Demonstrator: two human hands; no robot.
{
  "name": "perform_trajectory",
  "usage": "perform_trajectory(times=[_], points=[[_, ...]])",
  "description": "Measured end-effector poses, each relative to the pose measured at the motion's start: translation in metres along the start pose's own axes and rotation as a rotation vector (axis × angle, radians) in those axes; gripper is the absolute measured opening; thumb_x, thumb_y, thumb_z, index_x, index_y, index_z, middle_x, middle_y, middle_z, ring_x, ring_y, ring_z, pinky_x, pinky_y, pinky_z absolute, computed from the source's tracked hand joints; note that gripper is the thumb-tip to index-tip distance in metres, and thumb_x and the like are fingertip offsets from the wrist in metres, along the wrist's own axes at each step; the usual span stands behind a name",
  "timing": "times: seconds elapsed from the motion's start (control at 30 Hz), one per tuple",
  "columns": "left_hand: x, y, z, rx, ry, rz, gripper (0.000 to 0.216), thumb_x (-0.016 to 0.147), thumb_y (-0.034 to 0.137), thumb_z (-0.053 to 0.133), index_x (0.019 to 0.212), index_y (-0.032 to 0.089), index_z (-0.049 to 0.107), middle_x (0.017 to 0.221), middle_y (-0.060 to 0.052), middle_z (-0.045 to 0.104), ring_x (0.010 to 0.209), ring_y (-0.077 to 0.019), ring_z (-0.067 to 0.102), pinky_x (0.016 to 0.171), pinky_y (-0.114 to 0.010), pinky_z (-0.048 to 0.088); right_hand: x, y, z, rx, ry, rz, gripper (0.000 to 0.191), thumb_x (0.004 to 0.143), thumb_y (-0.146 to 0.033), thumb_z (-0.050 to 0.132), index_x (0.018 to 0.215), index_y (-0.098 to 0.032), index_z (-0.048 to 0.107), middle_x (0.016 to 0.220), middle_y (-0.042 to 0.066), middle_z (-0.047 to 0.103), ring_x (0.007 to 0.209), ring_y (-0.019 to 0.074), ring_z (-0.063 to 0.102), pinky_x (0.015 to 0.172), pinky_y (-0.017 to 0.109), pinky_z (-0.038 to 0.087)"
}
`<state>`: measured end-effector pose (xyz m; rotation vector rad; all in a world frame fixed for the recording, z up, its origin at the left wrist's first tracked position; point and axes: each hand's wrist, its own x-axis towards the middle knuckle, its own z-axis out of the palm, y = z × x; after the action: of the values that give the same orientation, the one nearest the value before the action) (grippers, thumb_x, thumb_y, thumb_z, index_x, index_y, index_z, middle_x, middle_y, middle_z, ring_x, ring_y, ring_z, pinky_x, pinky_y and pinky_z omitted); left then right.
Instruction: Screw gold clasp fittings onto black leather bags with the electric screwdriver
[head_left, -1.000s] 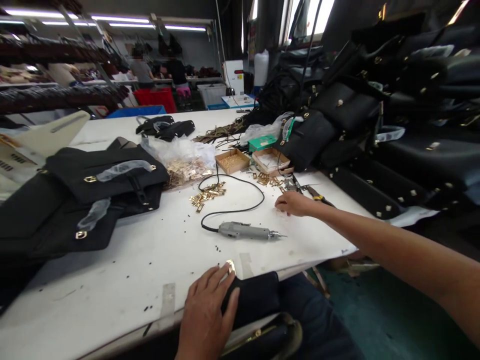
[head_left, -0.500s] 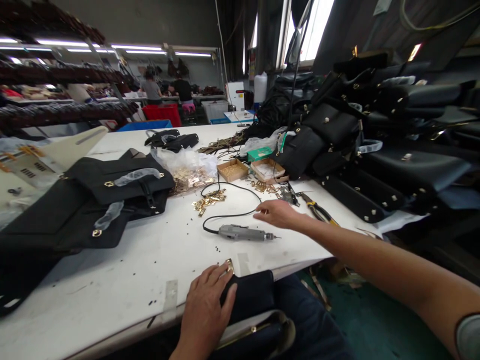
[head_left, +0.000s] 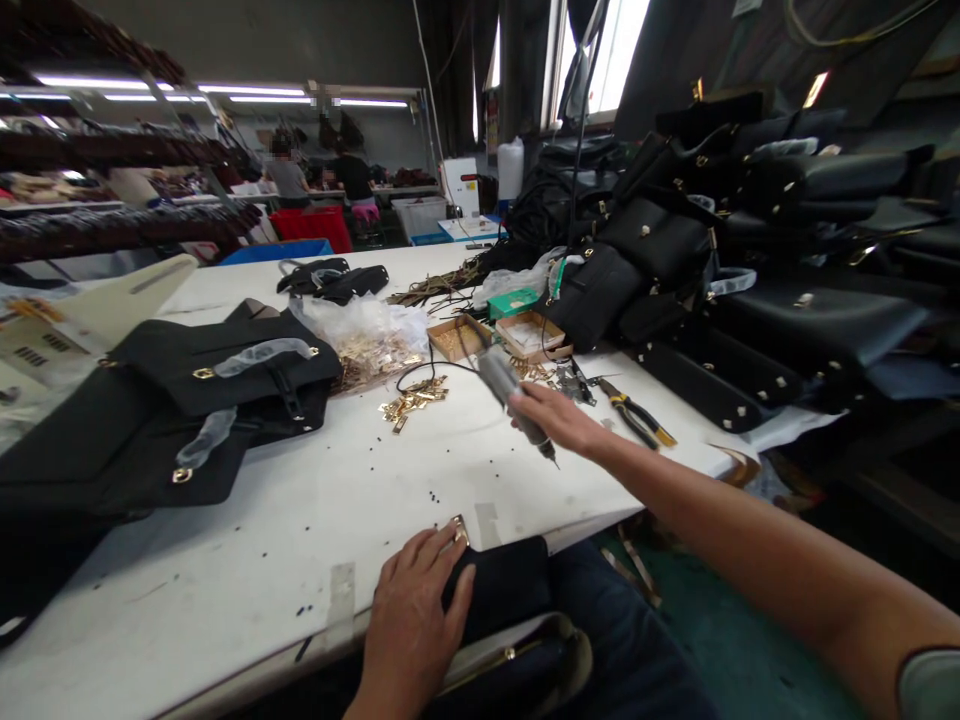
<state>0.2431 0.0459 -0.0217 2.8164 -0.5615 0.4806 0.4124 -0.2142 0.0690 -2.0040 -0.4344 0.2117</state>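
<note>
My right hand [head_left: 551,415] is closed around a grey electric screwdriver [head_left: 499,375], raised above the white table with its bit slanting down to the right. Its black cord [head_left: 450,365] trails back toward the small boxes. At the table's front edge, my left hand [head_left: 420,600] holds down a black handbag [head_left: 506,585] resting at my lap, thumb apart from the fingers. Under those fingertips shows a gold metal plate [head_left: 459,528] at the bag's edge. Below, the bag gapes, showing a pale lining and a gold fitting [head_left: 510,654].
Gold plates [head_left: 412,400] lie loose beside a plastic bag of fittings [head_left: 379,345]. Yellow-black pliers [head_left: 637,415] are at the right, near cardboard boxes [head_left: 457,338]. Black bags [head_left: 817,330] pile up at right; black bag pieces [head_left: 217,400] cover the left. Two people stand far back.
My right hand has taken hold of the electric screwdriver and lifted it off the table, tipping its bit downward. My left hand stays on the handbag. The view has shifted slightly.
</note>
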Motion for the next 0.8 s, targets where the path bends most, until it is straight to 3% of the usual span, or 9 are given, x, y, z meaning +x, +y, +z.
perform_trajectory(times=[0.1, 0.2, 0.3, 0.47, 0.8], points=[[0.001, 0.002, -0.001, -0.001, -0.013, -0.008, 0.032, 0.096, 0.031, 0.059, 0.126, 0.026, 0.069, 0.134, -0.005, 0.069, 0.119, -0.0281, 0.064, 0.093, -0.047, 0.057, -0.002, 0.002, -0.031, 0.438, 0.214, 0.015, 0.043, 0.093, -0.061, 0.055, 0.102, -0.019, 0.057, 0.087, 0.005, 0.068, 0.076, 0.0187, 0.067, 0.066, 0.029, 0.056], [0.001, 0.002, -0.001, -0.009, -0.030, -0.019, 0.031, 0.097, 0.032, 0.058, 0.125, 0.026, 0.069, 0.135, -0.006, 0.069, 0.120, -0.0285, 0.063, 0.094, -0.047, 0.056, -0.003, 0.019, -0.042, 0.463, 0.464, 0.059, 0.046, 0.078, -0.061, 0.076, 0.087, -0.020, 0.057, 0.066, -0.002, 0.060, 0.055, 0.0136, 0.056, 0.054, 0.025, 0.050], [0.001, 0.002, 0.000, -0.022, -0.043, -0.029, 0.031, 0.097, 0.032, 0.057, 0.126, 0.027, 0.069, 0.136, -0.005, 0.068, 0.122, -0.0290, 0.063, 0.094, -0.048, 0.055, -0.005, 0.040, -0.036, 0.392, 0.623, 0.115, 0.049, 0.072, -0.062, 0.081, 0.081, -0.020, 0.058, 0.057, -0.003, 0.057, 0.047, 0.0123, 0.050, 0.045, 0.024, 0.043], [0.002, 0.003, 0.000, -0.040, -0.060, -0.037, 0.032, 0.097, 0.033, 0.057, 0.126, 0.028, 0.068, 0.138, -0.003, 0.067, 0.124, -0.0289, 0.061, 0.095, -0.047, 0.054, -0.010, 0.059, -0.025, 0.294, 0.687, 0.129, 0.051, 0.075, -0.067, 0.076, 0.074, -0.019, 0.059, 0.056, 0.001, 0.062, 0.046, 0.0123, 0.051, 0.042, 0.023, 0.040], [0.002, 0.004, 0.000, -0.054, -0.057, -0.053, 0.030, 0.097, 0.033, 0.058, 0.124, 0.027, 0.069, 0.137, -0.003, 0.067, 0.123, -0.0281, 0.061, 0.096, -0.047, 0.053, -0.009, 0.063, -0.020, 0.232, 0.687, 0.129, 0.051, 0.076, -0.066, 0.075, 0.072, -0.018, 0.061, 0.055, 0.001, 0.061, 0.046, 0.0122, 0.049, 0.042, 0.024, 0.039]])
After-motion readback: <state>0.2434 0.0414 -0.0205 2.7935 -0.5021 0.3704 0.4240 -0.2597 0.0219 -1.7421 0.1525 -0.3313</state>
